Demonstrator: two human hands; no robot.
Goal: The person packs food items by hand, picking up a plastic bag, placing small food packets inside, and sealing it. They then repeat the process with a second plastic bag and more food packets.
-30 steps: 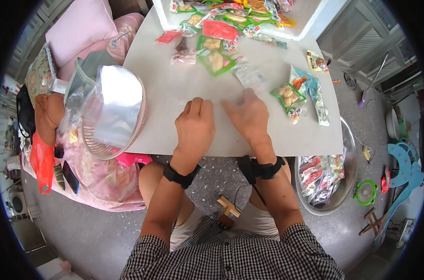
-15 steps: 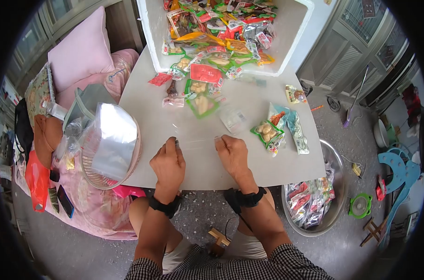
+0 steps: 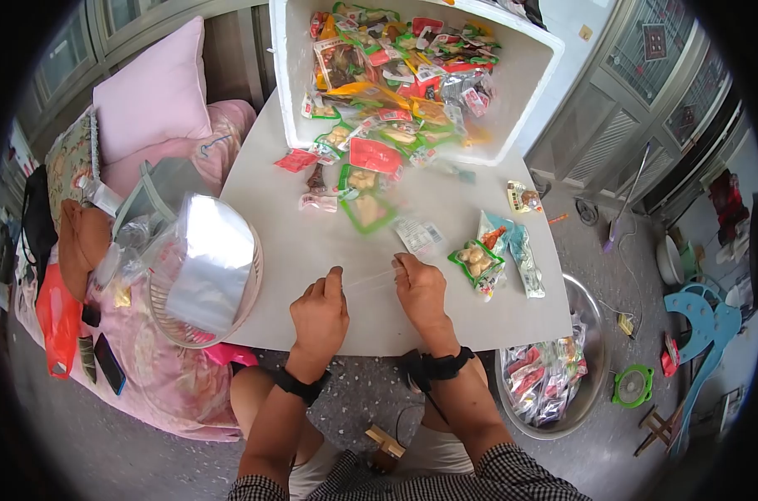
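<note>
Still, the hands (image 3: 319, 319) (image 3: 421, 294) hold clear plastic (image 3: 371, 280); more foam box (image 3: 521, 93) shows.

basket (image 3: 164, 320): left | plastic (image 3: 371, 280): over table (image 3: 270, 321) front | packets (image 3: 396, 75): in box (image 3: 525, 83), far end | basin (image 3: 594, 367): right, below

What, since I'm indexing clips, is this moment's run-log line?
left hand: pinching clear plastic | right hand: pinching its other side | white box: colourful packets inside

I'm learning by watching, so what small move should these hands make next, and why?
Perhaps tease the clear plastic apart at its edge: the left hand and right hand hold it between them, it looks thin and flat, and a green-edged packet lies on the table near the right hand.
</note>
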